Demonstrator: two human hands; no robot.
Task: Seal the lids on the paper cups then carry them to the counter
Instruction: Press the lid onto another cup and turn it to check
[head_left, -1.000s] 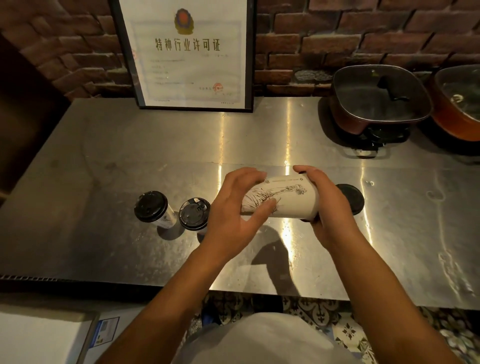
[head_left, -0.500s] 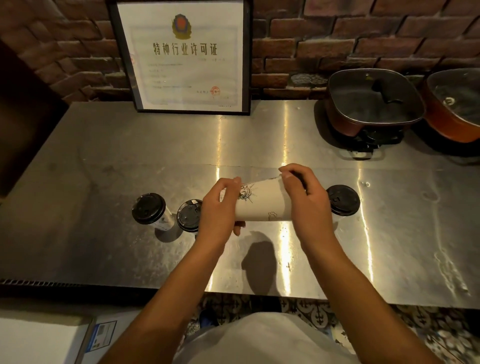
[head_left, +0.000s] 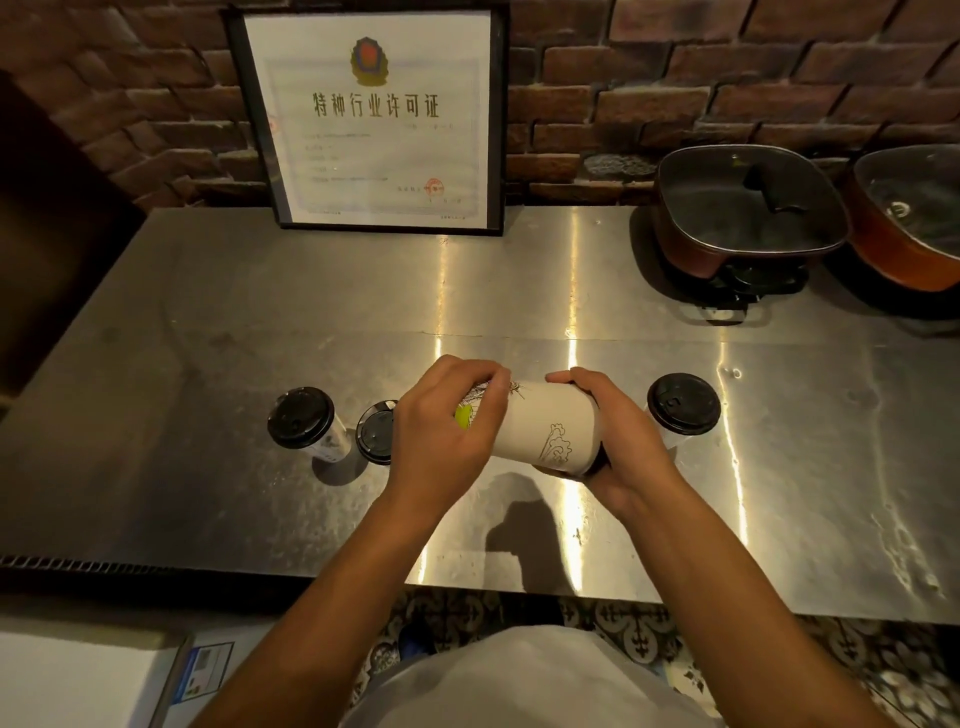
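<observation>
I hold a white paper cup (head_left: 550, 431) with line drawings on its side, above the steel table (head_left: 208, 312). My left hand (head_left: 441, 441) grips its narrow base end. My right hand (head_left: 618, 441) wraps its wide end, hiding the lid there. Two lidded cups stand on the left: one with a black lid (head_left: 300, 417), and a second (head_left: 375, 432) partly hidden behind my left hand. A third lidded cup (head_left: 683, 404) stands upright to the right of my right hand.
A framed certificate (head_left: 374, 119) leans on the brick wall at the back. Two red electric pots with glass lids (head_left: 748, 208) (head_left: 914, 218) sit at the back right. The table's front edge runs just before my body. White paper (head_left: 78, 675) lies lower left.
The cup has turned in my hands, showing a different drawing, and its wide end has dropped a little. My left hand shifted over the base end. The standing cups have not moved.
</observation>
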